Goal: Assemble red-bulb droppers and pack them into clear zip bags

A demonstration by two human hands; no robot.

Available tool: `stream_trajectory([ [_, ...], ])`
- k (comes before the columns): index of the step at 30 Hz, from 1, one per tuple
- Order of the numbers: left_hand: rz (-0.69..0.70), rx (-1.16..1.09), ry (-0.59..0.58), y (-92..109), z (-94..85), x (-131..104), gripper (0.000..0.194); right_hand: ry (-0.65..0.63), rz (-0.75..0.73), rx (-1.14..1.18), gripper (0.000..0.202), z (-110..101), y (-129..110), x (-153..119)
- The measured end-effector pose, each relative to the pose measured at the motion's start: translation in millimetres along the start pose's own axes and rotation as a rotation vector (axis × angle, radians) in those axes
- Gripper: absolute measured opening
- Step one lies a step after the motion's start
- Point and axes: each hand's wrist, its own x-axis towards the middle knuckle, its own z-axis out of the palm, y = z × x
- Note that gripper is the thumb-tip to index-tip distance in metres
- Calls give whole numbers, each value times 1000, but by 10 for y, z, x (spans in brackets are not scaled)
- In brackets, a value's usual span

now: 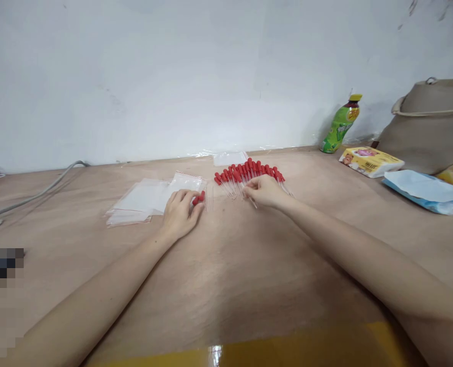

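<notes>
Several clear droppers with red bulbs lie side by side in a fanned row on the brown table. My right hand is at the near edge of this row, its thumb and fingers pinched on a thin clear dropper. To the left, my left hand has its fingers curled around red dropper bulbs; clear tubes show just right of them. Under and beside that hand, clear plastic zip bags are spread in a loose stack. Another clear bag lies behind the row.
At the right stand a green bottle and a grey bag, with a yellow tissue pack and a blue-white packet before them. A grey cable runs along the left. Yellow tape crosses the near edge.
</notes>
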Motion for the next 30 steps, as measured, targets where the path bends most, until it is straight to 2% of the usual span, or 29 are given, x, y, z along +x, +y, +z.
stream_trajectory([
  [3, -56, 21, -34, -76, 55, -1, 26, 146, 91, -41, 22, 30, -3, 252],
  [9, -42, 5, -81, -109, 91, 2, 28, 257, 140, -323, 26, 316, -99, 589],
  [13, -35, 13, -102, -116, 88, 9, 24, 283, 144, -419, 28, 417, -102, 647],
  [16, -47, 22, -67, -121, 102, 18, 22, 300, 98, -448, 30, 445, -142, 592],
  [19, -55, 34, -32, -119, 118, 28, 22, 272, -16, -436, 30, 517, -274, 486],
  [23, -46, 49, -41, -118, 123, 26, 25, 164, -113, -421, 30, 666, -509, 352],
  [26, -80, 12, -10, -132, 127, 14, 28, 95, -101, -420, 28, 717, -600, 299],
  [30, -134, -76, 54, -132, 128, 18, 29, 47, -50, -453, 24, 688, -588, 274],
])
